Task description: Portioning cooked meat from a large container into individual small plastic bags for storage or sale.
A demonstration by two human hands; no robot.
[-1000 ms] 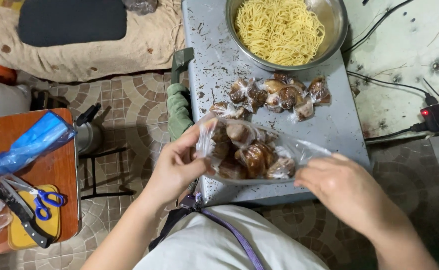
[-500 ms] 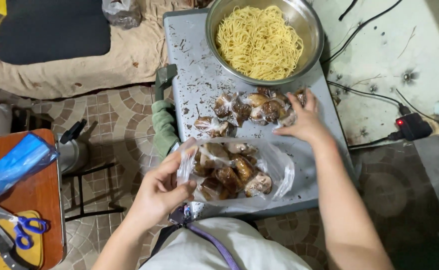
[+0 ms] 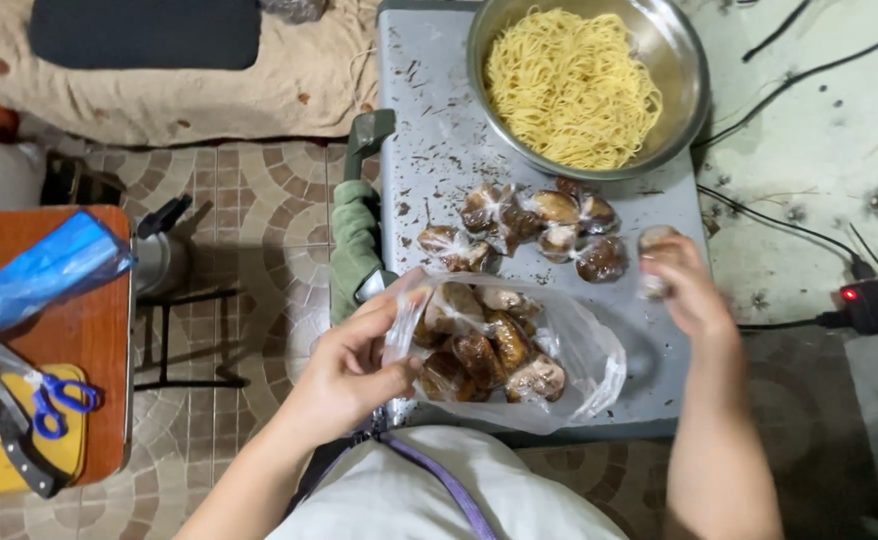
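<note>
Left hand grips an open plastic bag at centre frame; right hand clasps a small packet over the table.

The left hand is curled, thumb and fingers pinched on the rim of a bag, its forearm running down to the lower left. The right hand is raised just right of the bag, fingers closed around a packet, forearm straight down.

One steel bowl, one large bag, one pair of scissors.
</note>
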